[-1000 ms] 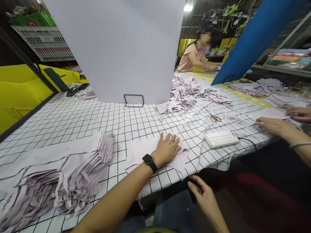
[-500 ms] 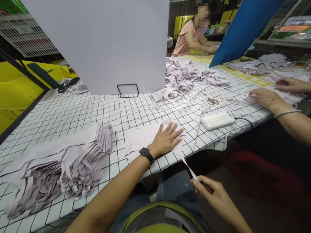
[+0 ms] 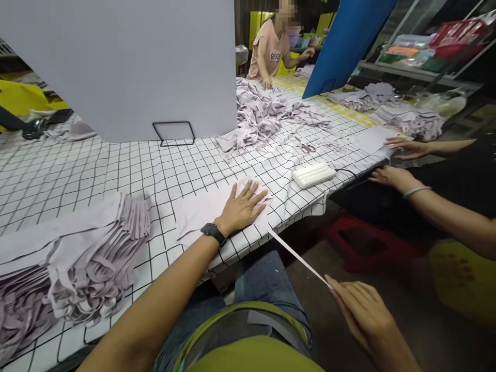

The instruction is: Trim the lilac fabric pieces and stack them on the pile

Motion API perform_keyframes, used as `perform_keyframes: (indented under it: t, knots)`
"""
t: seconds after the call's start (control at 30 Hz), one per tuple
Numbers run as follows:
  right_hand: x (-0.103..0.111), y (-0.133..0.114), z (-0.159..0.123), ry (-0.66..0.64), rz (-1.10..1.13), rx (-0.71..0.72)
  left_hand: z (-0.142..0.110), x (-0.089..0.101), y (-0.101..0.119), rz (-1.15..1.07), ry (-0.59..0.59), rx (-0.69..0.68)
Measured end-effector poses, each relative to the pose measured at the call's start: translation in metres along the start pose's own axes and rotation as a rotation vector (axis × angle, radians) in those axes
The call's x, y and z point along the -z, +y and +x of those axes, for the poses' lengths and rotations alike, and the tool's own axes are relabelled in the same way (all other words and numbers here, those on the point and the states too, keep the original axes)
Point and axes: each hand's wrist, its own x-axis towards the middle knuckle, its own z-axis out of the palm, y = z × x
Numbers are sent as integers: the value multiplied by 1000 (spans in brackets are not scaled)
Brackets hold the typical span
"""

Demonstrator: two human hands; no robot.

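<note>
My left hand (image 3: 244, 206) lies flat, fingers spread, on a pale pink fabric piece (image 3: 197, 209) at the table's front edge. A narrow fabric strap (image 3: 296, 254) runs from that piece past the edge, stretched straight. Its far end is pinched in my right hand (image 3: 360, 310), which is off the table, low and to the right. To the left of the fabric piece, a neat stack of similar fabric pieces (image 3: 85, 232) lies with strap ends bunched toward the front.
A loose heap of fabric (image 3: 263, 111) lies beyond, beside a large white board (image 3: 155, 67). Scissors (image 3: 306, 146) and a corded white box (image 3: 313, 175) are to the right. A co-worker's hands (image 3: 399, 175) are at the right edge; another person (image 3: 269, 49) stands behind the heap.
My right hand has pulled the strap farther out to the right, and it is now longer and taut. My left hand still presses the fabric. The view has turned right.
</note>
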Motion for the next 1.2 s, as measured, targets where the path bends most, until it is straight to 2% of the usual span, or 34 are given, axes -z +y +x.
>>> perform_keyframes:
  t: [0.27,0.47,0.57,0.63,0.67,0.73,0.8,0.93,1.03,1.1,1.2]
  knots:
    - [37,-22,14,156,152,-78,-1,1,0,2,-6,4]
    - [44,-28,34,156,209,-227,2,1,1,-33,26,-10]
    - [38,-26,59,205,247,-311,-4,16,20,-151,116,-7]
    - [32,-24,81,178,332,-343,-15,32,41,-382,180,-18]
    - [30,-23,92,144,383,-356,-23,40,52,-553,170,-51]
    - [24,-20,113,59,484,-399,-39,52,72,-911,46,-100]
    - [18,-17,130,-11,582,-474,-52,56,85,-1100,-4,-68]
    - [0,-13,146,-100,804,-671,-60,44,92,-1257,104,182]
    - [-19,-15,149,-112,1001,-807,-61,33,93,-1367,165,321]
    - [-31,-18,150,-84,1081,-866,-64,27,91,-1357,206,355]
    - [-44,-22,151,-59,1112,-971,-71,21,80,-1144,259,269]
